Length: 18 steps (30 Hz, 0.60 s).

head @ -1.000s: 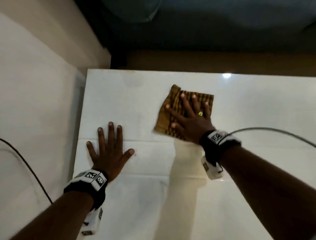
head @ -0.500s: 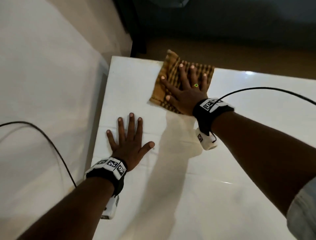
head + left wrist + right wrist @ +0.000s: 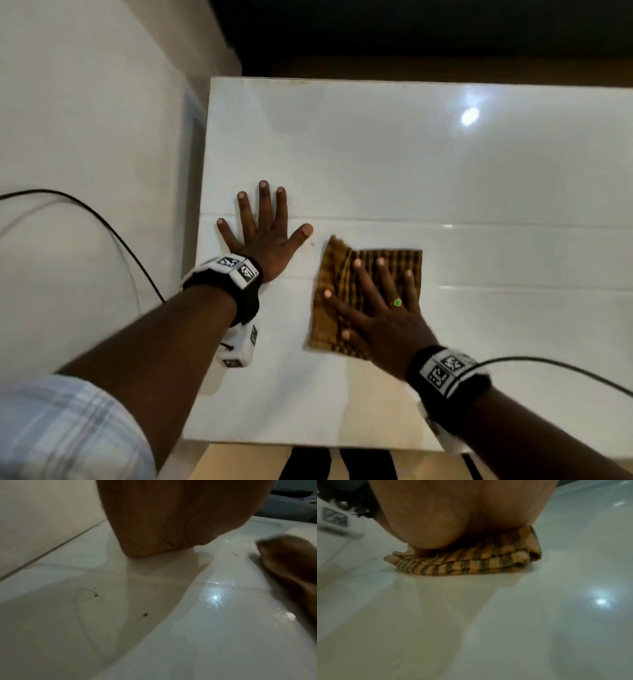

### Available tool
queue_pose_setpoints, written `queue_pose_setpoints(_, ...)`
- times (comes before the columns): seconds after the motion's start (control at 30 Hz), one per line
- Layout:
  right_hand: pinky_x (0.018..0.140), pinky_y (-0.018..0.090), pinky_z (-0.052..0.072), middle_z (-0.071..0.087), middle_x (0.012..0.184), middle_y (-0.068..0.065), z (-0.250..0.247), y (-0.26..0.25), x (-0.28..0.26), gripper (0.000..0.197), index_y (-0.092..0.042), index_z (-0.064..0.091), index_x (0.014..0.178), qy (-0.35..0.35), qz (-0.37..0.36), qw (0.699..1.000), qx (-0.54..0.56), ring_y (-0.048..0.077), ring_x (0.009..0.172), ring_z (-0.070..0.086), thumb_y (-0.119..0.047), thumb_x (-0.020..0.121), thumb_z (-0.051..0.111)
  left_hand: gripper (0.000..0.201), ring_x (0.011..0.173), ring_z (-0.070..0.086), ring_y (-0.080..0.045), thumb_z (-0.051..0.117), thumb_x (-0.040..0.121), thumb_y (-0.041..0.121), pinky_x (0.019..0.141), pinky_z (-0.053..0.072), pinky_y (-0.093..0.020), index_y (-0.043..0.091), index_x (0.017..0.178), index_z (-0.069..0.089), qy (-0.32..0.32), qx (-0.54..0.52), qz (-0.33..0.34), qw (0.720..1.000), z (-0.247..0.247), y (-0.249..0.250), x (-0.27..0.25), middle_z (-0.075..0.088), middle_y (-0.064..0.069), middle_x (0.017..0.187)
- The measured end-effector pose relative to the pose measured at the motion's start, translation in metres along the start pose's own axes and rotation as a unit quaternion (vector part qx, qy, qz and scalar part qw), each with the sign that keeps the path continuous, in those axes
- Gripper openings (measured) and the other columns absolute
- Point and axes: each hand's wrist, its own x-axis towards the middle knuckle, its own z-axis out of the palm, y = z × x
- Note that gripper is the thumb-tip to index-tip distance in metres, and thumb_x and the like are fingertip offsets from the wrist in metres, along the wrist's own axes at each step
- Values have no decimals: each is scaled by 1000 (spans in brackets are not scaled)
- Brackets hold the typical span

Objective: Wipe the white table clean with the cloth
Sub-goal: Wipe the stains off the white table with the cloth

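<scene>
Pressing down flat, the right hand (image 3: 380,318) lies on top of the cloth (image 3: 346,274) with its fingers straight and spread apart. The cloth is yellow with dark stripes, folded, and sits on the white table (image 3: 445,164) near its front left part. Just to the left, not touching the cloth, the left hand (image 3: 265,236) rests flat on the table, fingers spread. Small dark specks (image 3: 145,614), maybe dirt, show behind it.

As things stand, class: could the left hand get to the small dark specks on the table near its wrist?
Probably yes. The left hand lies flat and free on the white table, and the specks sit on bare surface just behind it. Nothing blocks them; the cloth stays under the right hand.
</scene>
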Motion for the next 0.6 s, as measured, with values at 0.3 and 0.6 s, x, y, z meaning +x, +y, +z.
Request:
queue_pose_setpoints(0.3, 112, 75, 22, 22, 167, 17, 47, -76, -101, 63, -46, 25, 157, -39, 39, 998, 28, 49, 151, 18, -57, 97, 40, 78, 152, -22, -23, 25, 97, 65, 116, -7, -66, 33, 157, -12, 59, 34, 37, 997, 6, -43, -38, -25, 9, 164)
queue_pose_setpoints(0.6, 112, 70, 26, 27, 166, 9, 57, -139, -94, 75, -53, 22, 156, -71, 2, 996, 49, 42, 149, 28, -63, 88, 54, 84, 152, -21, -29, 38, 99, 56, 118, 4, -66, 22, 158, -12, 89, -31, 28, 995, 10, -87, -34, -23, 2, 165)
